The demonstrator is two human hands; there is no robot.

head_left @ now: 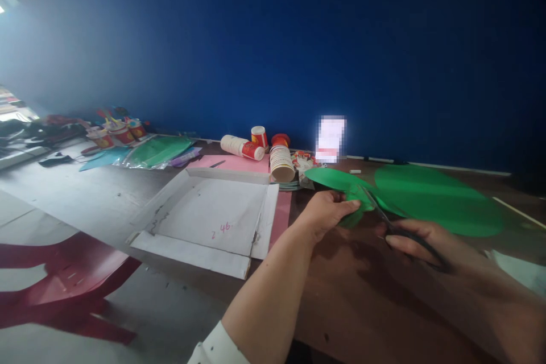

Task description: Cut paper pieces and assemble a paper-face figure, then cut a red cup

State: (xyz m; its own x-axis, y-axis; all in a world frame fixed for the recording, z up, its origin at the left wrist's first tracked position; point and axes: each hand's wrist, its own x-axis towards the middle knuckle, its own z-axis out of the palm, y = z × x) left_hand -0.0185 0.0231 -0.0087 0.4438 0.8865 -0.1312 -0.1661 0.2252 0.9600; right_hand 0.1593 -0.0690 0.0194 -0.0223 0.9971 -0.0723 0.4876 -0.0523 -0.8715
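My left hand (326, 213) pinches a piece of green paper (333, 178), thumb on top, above the brown table. Scissors (379, 207) with dark handles are gripped in my right hand (413, 242), their blades reaching to the green paper beside my left thumb. Part of the held paper is bunched under the thumb. A larger green sheet with a rounded outline (439, 199) lies flat on the table behind the scissors. Motion blurs my right forearm and part of the hand.
A shallow white box lid (205, 216) lies left of my arm over pink paper (279, 222). Behind stand stacked paper cups (282, 164) and a blurred-out bright panel (330, 139). A red plastic chair (72, 278) is at lower left. The blue wall (273, 40) bounds the table.
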